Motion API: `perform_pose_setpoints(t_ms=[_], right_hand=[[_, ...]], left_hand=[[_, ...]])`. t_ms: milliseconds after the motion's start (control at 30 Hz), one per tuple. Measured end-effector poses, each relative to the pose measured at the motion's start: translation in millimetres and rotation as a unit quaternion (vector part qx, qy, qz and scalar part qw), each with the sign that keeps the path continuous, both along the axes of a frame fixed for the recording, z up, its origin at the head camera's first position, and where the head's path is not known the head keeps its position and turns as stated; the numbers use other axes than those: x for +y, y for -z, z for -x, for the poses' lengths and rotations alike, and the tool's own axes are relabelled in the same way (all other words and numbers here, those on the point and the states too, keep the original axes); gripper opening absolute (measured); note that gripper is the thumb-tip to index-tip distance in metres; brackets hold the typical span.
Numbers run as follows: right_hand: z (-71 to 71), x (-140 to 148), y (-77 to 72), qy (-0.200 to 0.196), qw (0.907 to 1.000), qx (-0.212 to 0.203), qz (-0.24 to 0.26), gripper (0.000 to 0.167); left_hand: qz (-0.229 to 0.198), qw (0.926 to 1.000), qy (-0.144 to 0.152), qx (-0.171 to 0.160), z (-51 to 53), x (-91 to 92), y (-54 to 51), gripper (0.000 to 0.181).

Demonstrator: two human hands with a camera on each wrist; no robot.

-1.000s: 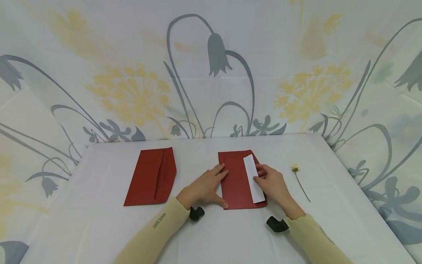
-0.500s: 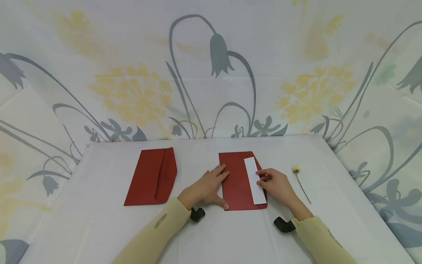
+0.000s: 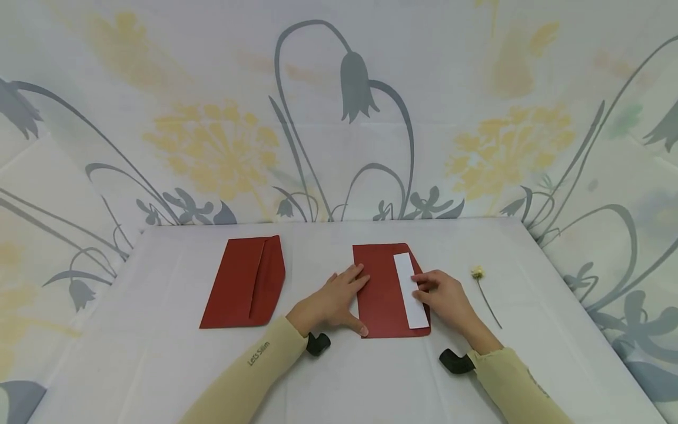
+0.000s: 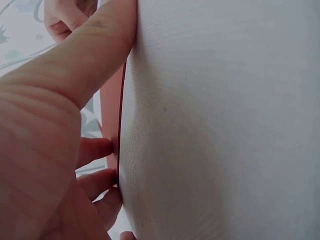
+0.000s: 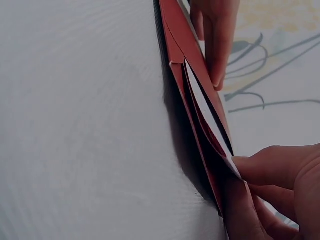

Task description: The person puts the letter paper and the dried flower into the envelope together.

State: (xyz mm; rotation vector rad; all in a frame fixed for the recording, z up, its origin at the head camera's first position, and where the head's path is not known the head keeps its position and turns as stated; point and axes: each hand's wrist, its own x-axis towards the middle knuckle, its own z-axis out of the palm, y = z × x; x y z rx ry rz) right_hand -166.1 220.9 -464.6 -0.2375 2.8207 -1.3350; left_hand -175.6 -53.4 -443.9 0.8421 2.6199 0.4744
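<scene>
A red envelope (image 3: 377,294) lies flat with its flap side to the right, and a white paper (image 3: 411,294) shows as a narrow strip along that side. My left hand (image 3: 333,300) rests spread on the envelope's left edge, thumb at the lower corner and fingers higher up. With thumb and fingers, my right hand (image 3: 447,300) pinches the paper's right edge. From the right wrist, the white paper (image 5: 201,100) stands between the layers of the envelope's opening, held by my right hand (image 5: 280,185). How deep it sits is hidden.
Another red envelope (image 3: 233,288) lies to the left, its flap side facing right. A dried yellow flower (image 3: 478,272) on a thin stem lies right of my right hand. A floral cloth (image 3: 339,141) rises behind the white table (image 3: 159,365).
My right hand has shifted slightly to the right and its fingers have changed their hold on the paper's edge. The left hand stays on the envelope; the head view has shifted a little.
</scene>
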Motion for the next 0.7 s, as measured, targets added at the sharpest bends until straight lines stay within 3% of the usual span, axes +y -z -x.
perform_pose_setpoints(t_ms=[267, 500, 700], right_hand=[[1.1, -13, -1.1, -0.018, 0.9998, 0.001, 0.005, 0.029], [0.9, -17, -1.0, 0.008, 0.9996, -0.017, 0.023, 0.028], [-0.7, -18, -4.0, 0.056, 0.9977, -0.025, 0.030, 0.026]], left_hand=[[-0.006, 1.0000, -0.001, 0.002, -0.7, -1.0, 2.5, 0.115], [-0.003, 1.0000, -0.002, 0.004, -1.3, 0.0, 0.3, 0.115], [-0.001, 1.0000, -0.003, 0.008, -2.2, 0.1, -1.4, 0.114]])
